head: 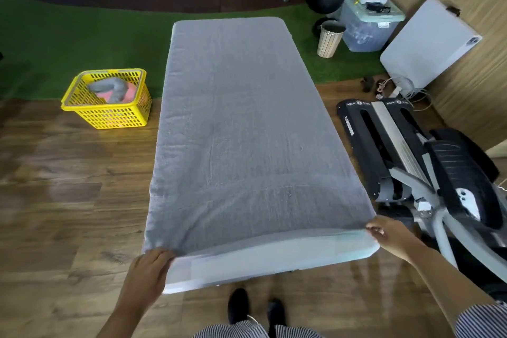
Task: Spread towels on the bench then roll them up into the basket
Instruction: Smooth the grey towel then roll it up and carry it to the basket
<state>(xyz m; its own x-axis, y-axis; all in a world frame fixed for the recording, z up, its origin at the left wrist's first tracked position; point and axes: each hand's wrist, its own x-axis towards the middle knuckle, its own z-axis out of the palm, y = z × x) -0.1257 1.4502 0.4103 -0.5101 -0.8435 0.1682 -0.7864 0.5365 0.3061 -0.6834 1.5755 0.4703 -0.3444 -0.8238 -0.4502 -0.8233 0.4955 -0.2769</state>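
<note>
Both hands, left (149,265) and right (389,233), pinch the grey towel's (241,123) near corners, pulling it flat over the counter (274,258) for rolling

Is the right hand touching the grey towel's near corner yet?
Touching. The head view shows the right hand pinching the near right corner of the grey towel, its fingertips on the hem, with no gap.

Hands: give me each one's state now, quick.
Left hand: grips the near left corner of the grey towel.
Right hand: pinches the towel's near right corner.
</note>
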